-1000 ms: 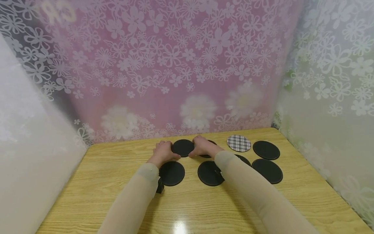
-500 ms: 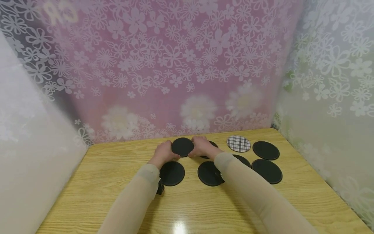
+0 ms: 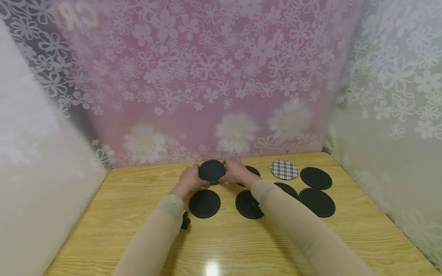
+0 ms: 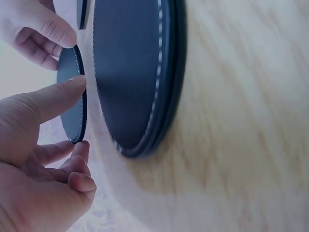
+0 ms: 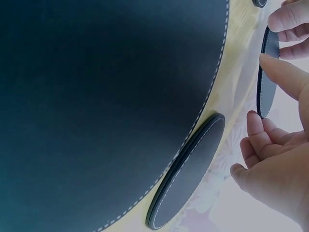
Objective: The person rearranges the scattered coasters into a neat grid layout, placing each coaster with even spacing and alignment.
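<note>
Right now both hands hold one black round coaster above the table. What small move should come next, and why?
Probably turn the black round leather coaster over and lay it flat. Left hand and right hand pinch its edges, it stands lifted off the wooden table, and one round plaid coaster already lies pattern up among dark ones, so flipping seems likely.

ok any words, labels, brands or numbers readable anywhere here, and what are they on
Faint yellowish marks behind the flowered curtain, top left: too blurred to read.
No text on the held black coaster, the plaid coaster, the other black coasters or the wooden table.
</note>
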`<state>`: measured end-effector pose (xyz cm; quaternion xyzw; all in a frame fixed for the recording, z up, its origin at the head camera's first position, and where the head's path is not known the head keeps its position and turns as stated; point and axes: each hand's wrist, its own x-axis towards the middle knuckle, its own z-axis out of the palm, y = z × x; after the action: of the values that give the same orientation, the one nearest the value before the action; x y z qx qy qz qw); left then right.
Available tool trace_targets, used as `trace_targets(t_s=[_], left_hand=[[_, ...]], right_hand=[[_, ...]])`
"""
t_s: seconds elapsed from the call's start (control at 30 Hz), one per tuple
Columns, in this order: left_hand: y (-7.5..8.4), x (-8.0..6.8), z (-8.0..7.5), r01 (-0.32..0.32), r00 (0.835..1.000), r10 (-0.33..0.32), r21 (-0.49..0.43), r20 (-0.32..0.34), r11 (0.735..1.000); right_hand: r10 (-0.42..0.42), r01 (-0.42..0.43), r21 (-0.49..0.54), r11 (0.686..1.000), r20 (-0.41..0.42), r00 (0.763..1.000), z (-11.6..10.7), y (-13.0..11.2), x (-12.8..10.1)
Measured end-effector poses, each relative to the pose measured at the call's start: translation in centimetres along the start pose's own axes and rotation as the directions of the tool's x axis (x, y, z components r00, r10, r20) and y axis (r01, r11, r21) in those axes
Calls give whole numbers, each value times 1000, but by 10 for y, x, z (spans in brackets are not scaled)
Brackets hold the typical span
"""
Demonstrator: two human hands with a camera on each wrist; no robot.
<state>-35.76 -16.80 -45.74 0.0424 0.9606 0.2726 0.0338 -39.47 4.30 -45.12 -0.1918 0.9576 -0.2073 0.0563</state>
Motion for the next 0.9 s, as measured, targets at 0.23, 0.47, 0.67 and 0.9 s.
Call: trace_targets(t_s=[0.23,0.47,0.67,0.9], left_hand=[[-9,-2,-7,-4,1000,4,5,0,1000],[-22,-7,-9,-13,1000,13,1,-4,1000],[-32,-9,-6,2,1000,-2,-26,27,1000],[-30,-11,-10,9,999,-6,-57,47,998]], right_hand=[[-28,27,60,998,6,1000,6,-3,2],[-41,36,104,994,42,998,13,-7,5],[-28,17,121,992,86,996,14,-12,3],[-27,19,89,996,89,996,16,-11,7]])
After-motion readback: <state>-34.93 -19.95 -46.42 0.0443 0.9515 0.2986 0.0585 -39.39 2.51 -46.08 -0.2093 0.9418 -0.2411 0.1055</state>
